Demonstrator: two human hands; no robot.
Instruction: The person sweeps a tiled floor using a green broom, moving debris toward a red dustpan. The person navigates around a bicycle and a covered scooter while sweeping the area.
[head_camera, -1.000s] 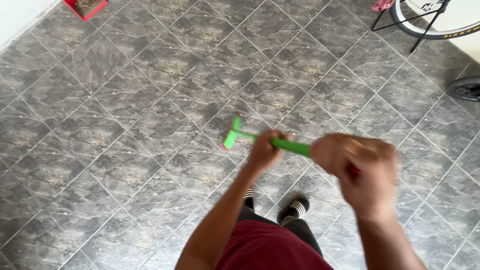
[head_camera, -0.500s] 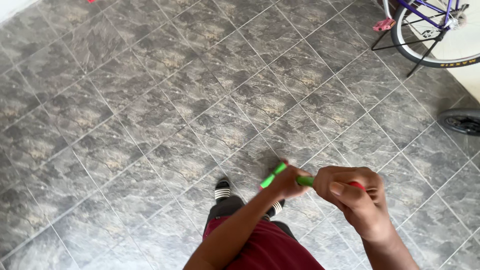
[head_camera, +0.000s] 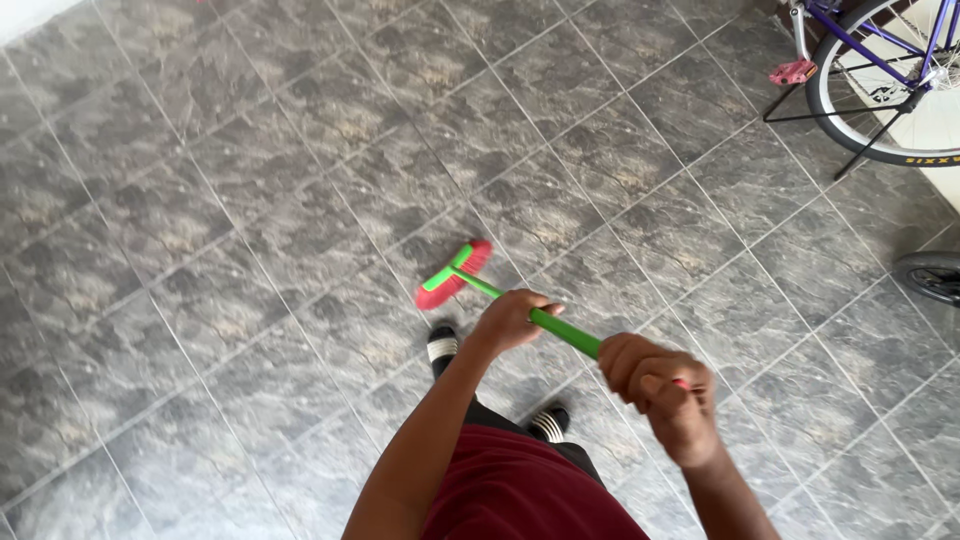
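Observation:
I hold a broom with a green handle (head_camera: 566, 333) in both hands. My left hand (head_camera: 511, 318) grips the handle partway down. My right hand (head_camera: 661, 388) is closed around the upper end, where a bit of red shows. The broom head (head_camera: 454, 274), green on top with red bristles, rests on the grey tiled floor (head_camera: 250, 200) just ahead of my feet. My sandalled feet (head_camera: 442, 347) stand below the handle, and dark red shorts (head_camera: 520, 490) fill the bottom of the view.
A bicycle with a purple frame (head_camera: 880, 50) stands on a black stand at the top right, a pink pedal (head_camera: 793, 72) sticking out. Another dark wheel (head_camera: 930, 277) sits at the right edge. A white wall runs along the top left corner.
The broom head has swung out forward and left from close by my feet. The view has shifted, bringing more of the bicycle into sight; the red dustpan seen at top left is gone from view.

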